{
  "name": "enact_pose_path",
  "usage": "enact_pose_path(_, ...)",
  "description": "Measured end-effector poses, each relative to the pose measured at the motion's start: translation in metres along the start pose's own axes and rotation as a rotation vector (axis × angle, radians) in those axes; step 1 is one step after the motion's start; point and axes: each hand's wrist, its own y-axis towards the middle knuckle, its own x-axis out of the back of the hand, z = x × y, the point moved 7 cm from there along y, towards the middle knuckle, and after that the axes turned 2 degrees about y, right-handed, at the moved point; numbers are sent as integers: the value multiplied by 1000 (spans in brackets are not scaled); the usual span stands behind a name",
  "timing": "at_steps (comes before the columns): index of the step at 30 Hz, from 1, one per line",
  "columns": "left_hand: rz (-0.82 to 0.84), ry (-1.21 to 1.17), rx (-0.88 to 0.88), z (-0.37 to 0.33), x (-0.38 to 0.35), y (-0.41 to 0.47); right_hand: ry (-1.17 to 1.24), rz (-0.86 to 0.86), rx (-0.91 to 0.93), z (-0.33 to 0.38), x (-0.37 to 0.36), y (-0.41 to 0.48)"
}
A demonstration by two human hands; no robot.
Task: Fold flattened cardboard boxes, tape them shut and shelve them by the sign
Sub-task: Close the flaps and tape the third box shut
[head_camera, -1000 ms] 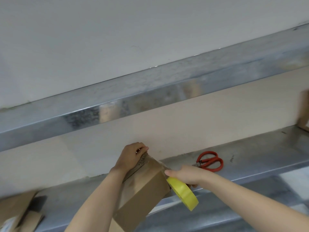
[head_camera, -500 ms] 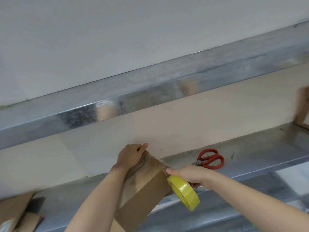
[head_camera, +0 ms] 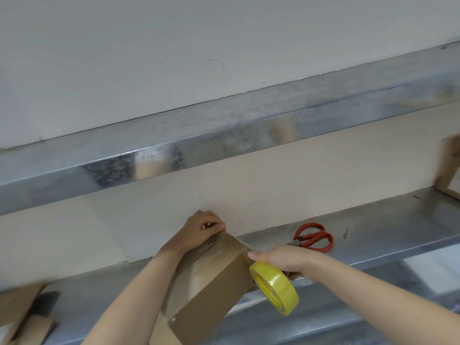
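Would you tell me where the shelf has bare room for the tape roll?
Bare shelf lies between the scissors and the far-right cardboard, and between the flattened cardboard at left and the box. Crowded around the box, where the right hand holds the tape roll.
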Motion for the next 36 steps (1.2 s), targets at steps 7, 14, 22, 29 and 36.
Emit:
enact_pose_path(7,-141,222,-70,-4,10,-1,13,-6,31,9,-1,3)
enact_pose_path(14,-82,-169,-113,-44,7,-7,-45,-60,24,4,1,7)
enact_pose_path(22,10,-130,-143,-40,-12,-5,-8,-46,24,3,2,15)
enact_pose_path(29,-63,5,-237,-38,-13,-1,-18,-58,29,-3,3,14)
enact_pose_path(36,116,83,-163,-52,-22,2,1,-111,21,-6,4,12)
